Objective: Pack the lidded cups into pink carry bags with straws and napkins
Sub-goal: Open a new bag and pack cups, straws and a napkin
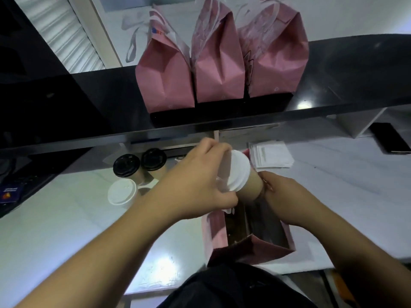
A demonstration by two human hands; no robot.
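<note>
Dark clothing of the person fills the near edge, and just beyond it an open pink carry bag stands on the white desk with its mouth facing up. Both hands work above that mouth. Left hand curls its fingers around the rim of a white-lidded paper cup, which is tilted with its base pointing down toward the bag. Right hand grips the bag's far-right edge beside the cup, holding it open. Something clear and thin, perhaps a wrapped straw, seems to sit under the left fingers, though this is too blurred to confirm.

Left of the hands, three more cups wait on the desk: two with black lids and one with a white lid. A stack of white napkins lies just beyond the bag to the right.

On the black shelf farther back, three pink bags stand closed at the top, apparently packed already. Judging from this, the task is well underway: a fourth bag is being filled, with three cups and the napkins not yet packed
</note>
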